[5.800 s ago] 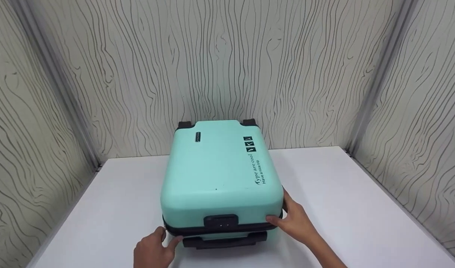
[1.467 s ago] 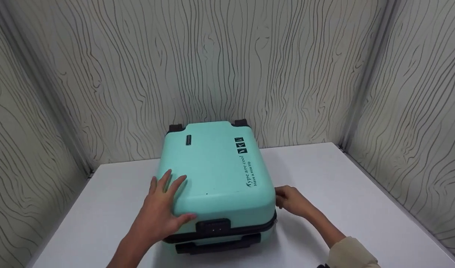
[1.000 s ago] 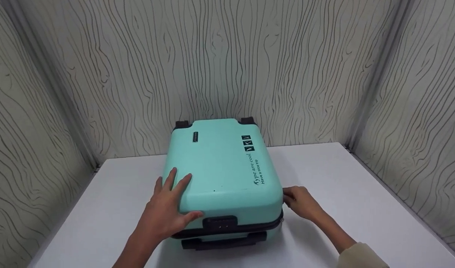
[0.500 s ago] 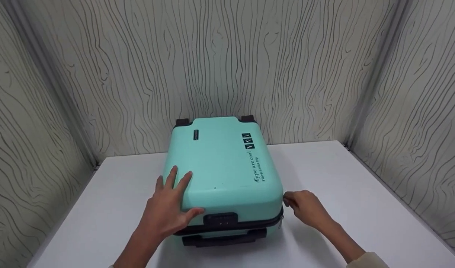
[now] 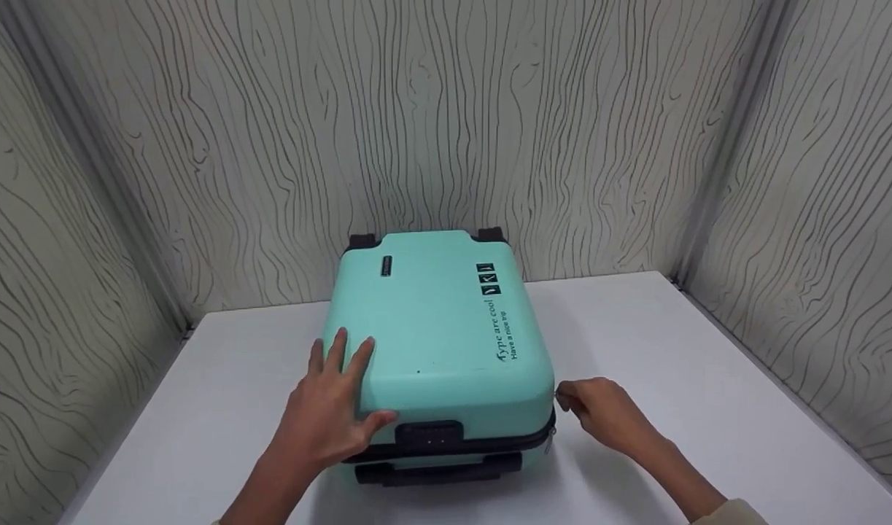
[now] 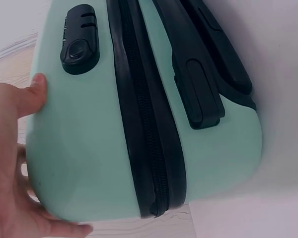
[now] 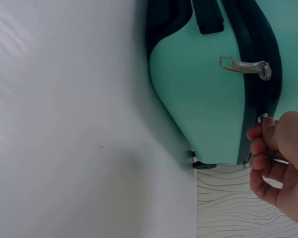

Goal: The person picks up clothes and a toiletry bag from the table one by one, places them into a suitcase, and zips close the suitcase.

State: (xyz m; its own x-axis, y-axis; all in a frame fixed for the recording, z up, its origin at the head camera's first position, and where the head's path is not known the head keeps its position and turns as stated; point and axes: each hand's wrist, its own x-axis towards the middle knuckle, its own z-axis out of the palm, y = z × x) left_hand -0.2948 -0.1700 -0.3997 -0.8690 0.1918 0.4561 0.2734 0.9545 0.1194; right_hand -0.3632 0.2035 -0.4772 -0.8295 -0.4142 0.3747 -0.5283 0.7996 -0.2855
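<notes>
A mint-green hard-shell suitcase (image 5: 431, 313) lies flat, its carry handle (image 5: 438, 472) and combination lock (image 5: 429, 434) facing me. My left hand (image 5: 325, 412) rests with spread fingers on the lid's near left corner; its thumb touches the front beside the lock. At the suitcase's right side, my right hand (image 5: 606, 412) pinches a zipper pull (image 7: 262, 118), mostly hidden by the fingers. A second metal zipper pull (image 7: 246, 66) hangs from the zipper track nearer the front corner. The zipper (image 6: 146, 109) runs between black bands along the front.
The suitcase lies on a white tabletop (image 5: 679, 379). Wood-grain patterned panels (image 5: 446, 109) stand behind and on both sides. Two dark wheels (image 5: 489, 234) are at the suitcase's far end, close to the back panel.
Since the oldest frame, my left hand has gone from the lower front corner onto the lid. Lately my right hand has slid along the right side toward me; the left has stayed.
</notes>
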